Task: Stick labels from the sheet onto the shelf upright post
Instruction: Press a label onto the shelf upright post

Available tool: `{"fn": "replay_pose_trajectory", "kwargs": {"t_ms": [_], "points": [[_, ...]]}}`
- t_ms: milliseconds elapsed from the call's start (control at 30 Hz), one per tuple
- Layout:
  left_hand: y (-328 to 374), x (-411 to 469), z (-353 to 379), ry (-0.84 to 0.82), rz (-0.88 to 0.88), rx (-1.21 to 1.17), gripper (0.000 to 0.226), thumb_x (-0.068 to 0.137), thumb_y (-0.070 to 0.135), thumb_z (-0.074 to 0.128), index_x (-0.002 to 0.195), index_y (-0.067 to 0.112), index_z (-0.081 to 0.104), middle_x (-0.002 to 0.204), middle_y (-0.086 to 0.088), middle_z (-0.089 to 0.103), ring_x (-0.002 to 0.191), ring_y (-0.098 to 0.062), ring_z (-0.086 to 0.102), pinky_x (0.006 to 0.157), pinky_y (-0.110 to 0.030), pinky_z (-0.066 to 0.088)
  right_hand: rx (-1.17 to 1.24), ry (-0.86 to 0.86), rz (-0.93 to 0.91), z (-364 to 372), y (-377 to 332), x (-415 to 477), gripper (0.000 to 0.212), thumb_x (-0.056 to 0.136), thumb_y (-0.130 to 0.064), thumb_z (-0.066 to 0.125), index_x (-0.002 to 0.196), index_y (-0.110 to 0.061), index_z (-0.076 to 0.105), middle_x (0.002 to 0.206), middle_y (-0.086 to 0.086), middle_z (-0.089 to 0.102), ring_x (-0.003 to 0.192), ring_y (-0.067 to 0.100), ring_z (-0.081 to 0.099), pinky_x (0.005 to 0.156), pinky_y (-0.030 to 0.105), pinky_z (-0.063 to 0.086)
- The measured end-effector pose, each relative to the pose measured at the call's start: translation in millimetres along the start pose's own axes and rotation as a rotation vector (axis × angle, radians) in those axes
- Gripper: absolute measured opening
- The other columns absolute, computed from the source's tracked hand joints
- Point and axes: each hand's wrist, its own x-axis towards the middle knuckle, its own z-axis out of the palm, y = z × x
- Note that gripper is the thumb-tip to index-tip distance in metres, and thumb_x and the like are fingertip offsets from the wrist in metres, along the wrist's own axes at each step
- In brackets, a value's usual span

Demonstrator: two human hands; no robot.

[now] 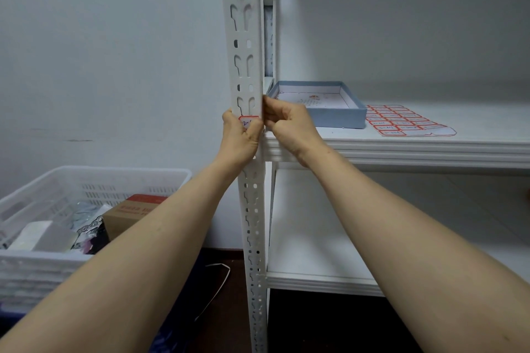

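- Firstly, low at the left, a white slotted basket [94, 180] stands on the floor with a cardboard carton [129, 213] and some wrapped items inside.
- Centre left: my left hand [239, 140] comes up from below and curls round the post [243, 37] from its left side. The thumb lies over the lower part of a red-bordered label [248, 120].
- Centre: the post is white, perforated and vertical. The label sits on its front face, level with the shelf board [430, 146], its long axis running across the post.
- Just right of the post: my right hand [289, 126] has its fingertips bunched together, pinching the post's right edge just above and beside the label. I cannot tell whether they touch the label itself.
- I judge both hands equally near; smoothing should run sideways from the thumb toward the right edge.
- Right: a shallow blue box [329, 119] sits at the board's left end, and the label sheet [407, 123] lies flat beside it, near the front edge.
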Motion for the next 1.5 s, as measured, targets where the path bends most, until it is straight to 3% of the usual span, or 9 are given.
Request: {"fn": "replay_pose_trajectory", "kwargs": {"t_ms": [200,400,500,600,800,1000,1200,1400,1500], "points": [[-2.2,0.5,-2.7,-0.038,-0.006,0.024,0.039,0.094,0.017,0.047,0.124,-0.002,0.03,0.107,-0.004,0.041,0.078,-0.001,0.043,0.056,-0.005,0.037,0.0,-0.004,0.0,0.1,-1.7,-1.3,0.065,0.072,0.026,0.039,0.127,-0.004,0.056,0.121,0.011,0.064,0.114,0.019,0.06,0.102,0.036,0.046],[-1.7,0.3,-2.4,-0.023,0.007,0.034,0.037,0.094,0.016,0.047,0.122,-0.001,0.031,0.105,-0.005,0.042,0.085,-0.008,0.045,0.065,-0.013,0.037,0.009,-0.009,-0.005,0.5,-4.3,-3.4,0.065,0.073,0.027,0.037,0.128,-0.003,0.055,0.121,0.012,0.063,0.112,0.016,0.06,0.1,0.031,0.047],[-0.8,0.9,-2.4,-0.039,0.009,0.032,0.037,0.094,0.014,0.047,0.123,-0.001,0.03,0.1,-0.001,0.042,0.079,-0.002,0.044,0.06,-0.006,0.038,0.006,-0.007,-0.001,0.2,-4.3,-3.7,0.065,0.073,0.027,0.037,0.128,-0.002,0.054,0.123,0.013,0.063,0.115,0.019,0.059,0.101,0.033,0.046],[-2.2,1.2,-3.8,-0.046,0.014,0.053,0.035,0.095,0.014,0.046,0.122,-0.001,0.03,0.105,-0.005,0.04,0.078,-0.002,0.043,0.056,-0.003,0.037,0.017,-0.008,-0.008,0.9,-6.4,-5.9,0.066,0.073,0.028,0.036,0.129,-0.001,0.054,0.122,0.013,0.062,0.113,0.017,0.059,0.098,0.027,0.048],[-3.2,1.0,-2.9,-0.031,0.003,0.051,0.033,0.095,0.018,0.048,0.118,0.002,0.031,0.108,-0.006,0.042,0.093,-0.013,0.045,0.07,-0.018,0.039,0.011,-0.011,-0.009,1.3,-8.8,-7.2,0.063,0.076,0.027,0.038,0.13,-0.002,0.053,0.124,0.013,0.062,0.109,0.013,0.059,0.097,0.026,0.048],[-2.2,1.1,-3.2,-0.039,0.008,0.038,0.036,0.094,0.014,0.047,0.122,-0.001,0.03,0.107,-0.005,0.04,0.094,-0.013,0.045,0.065,-0.01,0.037,0.005,-0.005,-0.008,1.1,-6.3,-5.3,0.066,0.072,0.028,0.036,0.128,-0.002,0.055,0.122,0.013,0.063,0.11,0.015,0.06,0.1,0.031,0.047],[-1.4,1.8,-2.3,-0.024,-0.02,0.028,0.038,0.094,0.02,0.049,0.121,0.001,0.032,0.112,-0.008,0.042,0.093,-0.012,0.046,0.064,-0.014,0.037,0.012,-0.012,-0.019,1.1,-9.5,-9.0,0.061,0.076,0.026,0.039,0.129,-0.002,0.054,0.12,0.01,0.063,0.107,0.01,0.059,0.098,0.025,0.047],[-0.5,1.4,-2.8,-0.036,0.008,0.045,0.04,0.093,0.015,0.048,0.124,-0.004,0.03,0.105,-0.003,0.038,0.091,-0.011,0.045,0.066,-0.013,0.038,0.009,-0.002,-0.008,1.0,-7.1,-7.2,0.063,0.074,0.027,0.039,0.128,-0.002,0.054,0.121,0.01,0.063,0.11,0.014,0.06,0.099,0.028,0.047],[0.0,1.1,-3.7,-0.052,0.002,0.057,0.04,0.094,0.014,0.047,0.124,-0.004,0.029,0.097,0.003,0.039,0.081,-0.003,0.044,0.061,-0.007,0.037,0.013,-0.003,-0.013,1.2,-7.8,-8.2,0.062,0.075,0.027,0.039,0.128,-0.001,0.055,0.119,0.01,0.063,0.106,0.011,0.06,0.095,0.023,0.049]]}}
